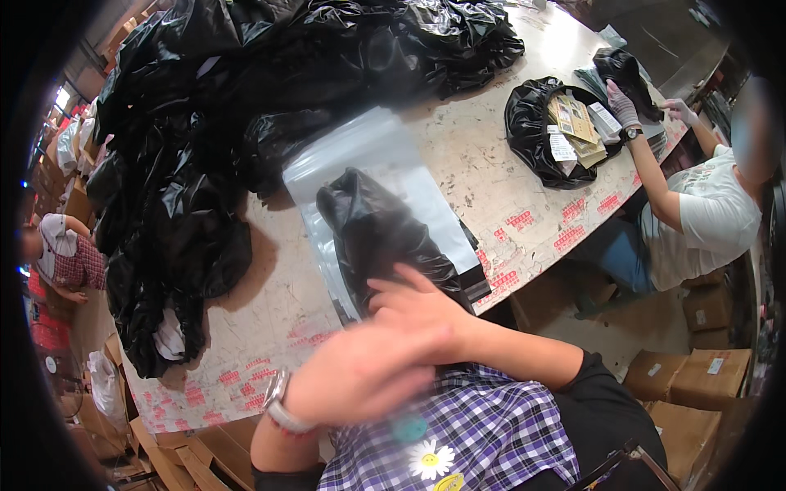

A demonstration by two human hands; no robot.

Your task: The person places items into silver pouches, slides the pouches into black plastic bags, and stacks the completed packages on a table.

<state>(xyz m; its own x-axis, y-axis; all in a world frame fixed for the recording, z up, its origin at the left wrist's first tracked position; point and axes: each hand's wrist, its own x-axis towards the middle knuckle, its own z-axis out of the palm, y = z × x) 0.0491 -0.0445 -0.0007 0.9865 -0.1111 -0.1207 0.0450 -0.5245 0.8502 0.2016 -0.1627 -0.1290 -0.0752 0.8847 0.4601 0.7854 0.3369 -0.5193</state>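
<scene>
A black glossy folded item [374, 227] lies on a stack of pale plastic mailer bags [424, 190] on the worktable. My right hand [417, 307] rests at the near end of the black item, its fingers spread over it. My left hand [368, 374], blurred, crosses in front of my right wrist, close to my body; its fingers are partly hidden, so its hold cannot be told. Large heaps of black glossy material [178, 233] lie to the left and along the far side.
A co-worker [706, 202] in gloves handles a black item at the table's right, beside a black bundle [528, 135] holding printed cards [574, 116]. Another person [67, 251] stands at the far left. Cardboard boxes [706, 374] stand on the floor at the lower right.
</scene>
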